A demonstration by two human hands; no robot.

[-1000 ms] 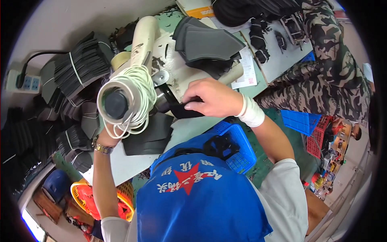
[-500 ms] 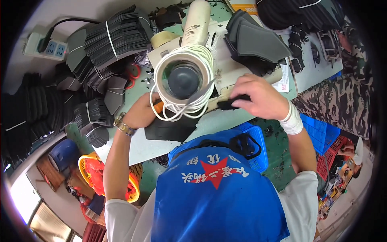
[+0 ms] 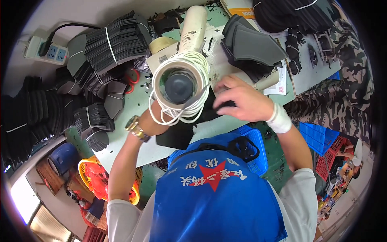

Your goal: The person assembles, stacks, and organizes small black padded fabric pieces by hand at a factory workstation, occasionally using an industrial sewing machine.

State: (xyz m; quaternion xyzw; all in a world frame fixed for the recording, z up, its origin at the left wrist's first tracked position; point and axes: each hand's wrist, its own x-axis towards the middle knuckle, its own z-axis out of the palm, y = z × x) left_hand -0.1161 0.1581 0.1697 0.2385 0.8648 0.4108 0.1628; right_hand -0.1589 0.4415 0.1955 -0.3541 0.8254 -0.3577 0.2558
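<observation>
A cream tubular fixture (image 3: 193, 28) with a dark round centre and a coil of white cable (image 3: 199, 68) stands over the work spot and hides much of it. My left hand (image 3: 155, 121), with a gold watch on its wrist, is beneath the cable loops, its fingers covered. A flat black sheet piece (image 3: 175, 137) lies beside that hand, near the table's front edge. To the right of the coil, my right hand (image 3: 244, 99) is closed with bent fingers around a small black piece. More black material (image 3: 209, 109) shows between the coil and this hand.
Grey-black cut sheets (image 3: 256, 44) lie stacked beyond my right hand. Banded stacks (image 3: 115, 40) fill the left side near a power socket (image 3: 52, 52) and red-handled scissors (image 3: 132, 80). A blue basket (image 3: 258, 149) and a yellow basket (image 3: 137, 181) stand below the table edge. Someone in camouflage clothing is at right.
My right hand has moved left toward the coil with the black piece. The left hand has shifted right and nearer to me, deeper under the cable; the flat black piece has turned and moved right.
</observation>
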